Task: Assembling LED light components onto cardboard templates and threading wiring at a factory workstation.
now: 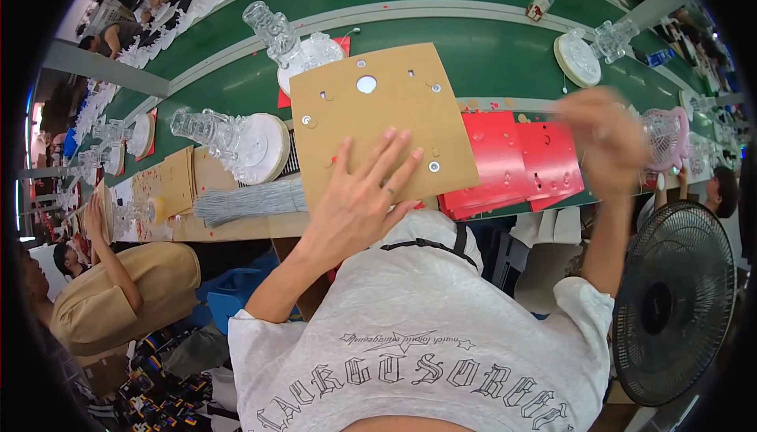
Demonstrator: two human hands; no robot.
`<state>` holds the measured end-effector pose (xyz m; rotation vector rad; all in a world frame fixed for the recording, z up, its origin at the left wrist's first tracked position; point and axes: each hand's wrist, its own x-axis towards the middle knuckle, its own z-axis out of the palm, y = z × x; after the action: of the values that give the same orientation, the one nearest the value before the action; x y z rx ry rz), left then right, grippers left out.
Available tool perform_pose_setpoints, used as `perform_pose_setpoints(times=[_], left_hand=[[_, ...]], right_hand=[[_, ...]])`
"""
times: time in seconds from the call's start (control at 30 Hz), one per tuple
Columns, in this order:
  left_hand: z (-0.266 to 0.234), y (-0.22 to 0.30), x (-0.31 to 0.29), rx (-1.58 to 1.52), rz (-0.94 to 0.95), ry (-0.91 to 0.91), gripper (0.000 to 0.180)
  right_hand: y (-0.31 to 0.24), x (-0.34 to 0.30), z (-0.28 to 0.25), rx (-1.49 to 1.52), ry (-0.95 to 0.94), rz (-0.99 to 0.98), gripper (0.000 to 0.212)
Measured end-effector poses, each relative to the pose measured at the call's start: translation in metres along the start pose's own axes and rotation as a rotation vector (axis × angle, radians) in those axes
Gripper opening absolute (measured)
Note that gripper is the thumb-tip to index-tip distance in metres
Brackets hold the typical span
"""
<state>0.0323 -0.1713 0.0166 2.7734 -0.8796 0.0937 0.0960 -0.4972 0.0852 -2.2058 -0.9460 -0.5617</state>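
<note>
A tan cardboard panel point(378, 121) fills the middle, tilted slightly, with one round hole, small slots and several metal fasteners near its edges. My left hand point(367, 180) lies on its lower part with fingers stretched and spread, a ring on one of them. Up and to the right, my right hand point(603, 136) is smeared by motion beside a stack of glossy red sheets point(512, 160). Its fingers cannot be made out, nor whether anything is in them. The panel's right edge borders the red sheets.
Left of the panel lie a bundle of grey wires point(248, 202) and a clear figure on a round white base point(260, 148). More such figures stand on the green conveyor belt point(441, 26), with a bottle point(542, 0). A black fan point(674, 302) stands at right; a co-worker point(118, 290) sits at left.
</note>
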Motion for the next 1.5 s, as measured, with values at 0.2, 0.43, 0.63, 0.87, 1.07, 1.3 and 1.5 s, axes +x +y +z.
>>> perform_pose_setpoints(times=[0.2, 0.43, 0.63, 0.87, 1.07, 1.3, 1.5], left_hand=[[-0.009, -0.004, 0.004, -0.068, 0.036, -0.062, 0.06], [-0.013, -0.006, 0.008, -0.074, 0.041, -0.059, 0.062], [-0.013, -0.006, 0.01, -0.038, 0.057, -0.09, 0.066], [-0.014, -0.003, 0.009, -0.036, 0.016, -0.153, 0.068], [-0.008, -0.008, 0.005, -0.116, 0.049, -0.041, 0.066], [-0.006, -0.008, 0.005, -0.087, 0.066, -0.017, 0.065], [-0.006, -0.013, 0.007, -0.088, 0.08, -0.036, 0.063]], right_hand=[[0.0, -0.011, 0.092, 0.034, -0.286, -0.059, 0.031], [-0.002, -0.008, 0.091, -0.119, -0.359, -0.161, 0.034], [-0.012, -0.007, 0.093, -0.252, -0.377, -0.254, 0.04], [-0.015, -0.007, 0.094, -0.235, -0.385, -0.244, 0.039], [-0.012, -0.003, 0.088, -0.174, -0.4, -0.236, 0.039], [-0.027, 0.002, 0.085, -0.334, -0.518, -0.276, 0.044], [-0.023, 0.005, 0.086, -0.31, -0.582, -0.275, 0.04]])
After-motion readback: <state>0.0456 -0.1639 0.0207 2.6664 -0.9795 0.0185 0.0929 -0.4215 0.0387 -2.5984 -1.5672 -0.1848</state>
